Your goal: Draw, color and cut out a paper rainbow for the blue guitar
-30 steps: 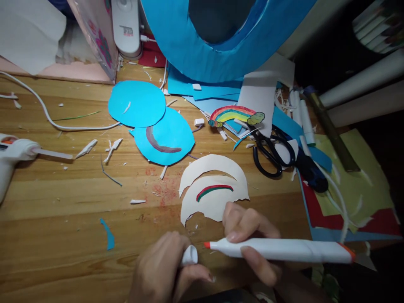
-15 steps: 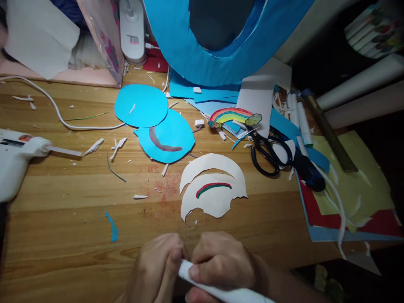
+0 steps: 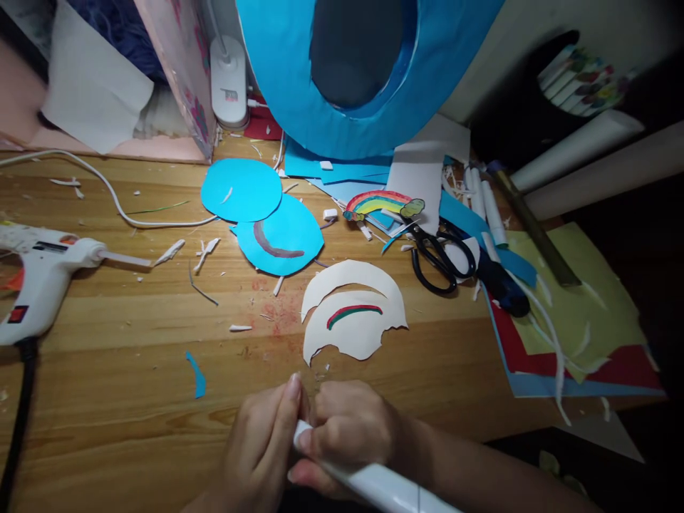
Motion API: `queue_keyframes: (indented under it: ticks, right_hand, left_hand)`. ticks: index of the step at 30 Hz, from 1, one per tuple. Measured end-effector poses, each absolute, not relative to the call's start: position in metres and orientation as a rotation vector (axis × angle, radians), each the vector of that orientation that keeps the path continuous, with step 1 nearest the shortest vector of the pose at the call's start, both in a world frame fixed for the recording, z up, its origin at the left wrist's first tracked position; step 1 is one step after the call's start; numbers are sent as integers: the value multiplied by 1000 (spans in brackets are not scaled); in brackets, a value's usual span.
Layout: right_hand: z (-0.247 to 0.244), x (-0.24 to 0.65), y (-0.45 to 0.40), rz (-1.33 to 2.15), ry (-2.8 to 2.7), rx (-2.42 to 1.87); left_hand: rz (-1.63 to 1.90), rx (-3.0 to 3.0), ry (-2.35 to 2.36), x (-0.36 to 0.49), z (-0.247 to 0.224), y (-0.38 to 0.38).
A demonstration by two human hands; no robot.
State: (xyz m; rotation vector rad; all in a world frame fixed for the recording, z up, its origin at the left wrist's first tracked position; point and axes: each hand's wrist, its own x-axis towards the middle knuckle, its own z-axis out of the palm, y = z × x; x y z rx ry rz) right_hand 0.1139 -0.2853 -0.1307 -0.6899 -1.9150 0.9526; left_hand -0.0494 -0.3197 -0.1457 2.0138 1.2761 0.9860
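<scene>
A wooden tabletop [image 3: 122, 420] spreads out before me, its grain running crosswise in warm brown bands. Behind it, at the upper right, stands a pale wall [image 3: 518, 35], greyish in the dimness. Light falls brightest mid-table (the corners sink into shadow), and the far right is nearly black.

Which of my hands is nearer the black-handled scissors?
Right. Your right hand, around the white marker, is on your side of the scissors and left of them; your left hand, at the marker's end, is farther left.
</scene>
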Motion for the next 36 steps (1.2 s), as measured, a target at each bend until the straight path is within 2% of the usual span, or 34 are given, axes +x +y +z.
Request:
queue_keyframes:
  ticks: [3,6,9,12,15,18,23,25,27,30,33,36]
  right_hand:
    - [-123,128,-288,1256,-1682,-888]
    - [-110,147,-289,1830,-1378,-1079]
    - [-102,164,-285,2471,-1326,-993]
    - [-103,172,-284,2798,-1130,-848]
    - [-107,176,-289,2489,-813,-1016]
    - [-110,174,-295,2020,-1101,-1095]
    - [-103,172,-298,1957,-1567,-1101]
    - [-90,189,-293,1814,-1492,-1166]
    - [-76,215,-285,1513,-1239,-1187]
    - [-66,244,-271,1144,-949,-1339]
    - [-82,230,-265,1212,-1093,-1495]
    - [-113,191,-267,1155,-1325,-1475]
  left_hand:
    - [906,1876,1089,-44,-131,-309]
    - [1064,2089,1182,-42,-119,-300]
    - [1031,2550,1173,-43,-113,-295]
    - [850,2589,1061,-43,-113,-293]
    - [861,2513,1112,-42,-115,-292]
    - [874,2472,1082,-34,-115,-292]
    - [862,2510,853,-14,-120,-295]
    - [872,2489,823,-21,-124,-296]
    - [851,2444,814,-38,-126,-296]
    - [744,2305,1077,-62,-125,-289]
    - [809,2449,969,-57,-122,-277]
    - [790,2687,845,-32,-124,-269]
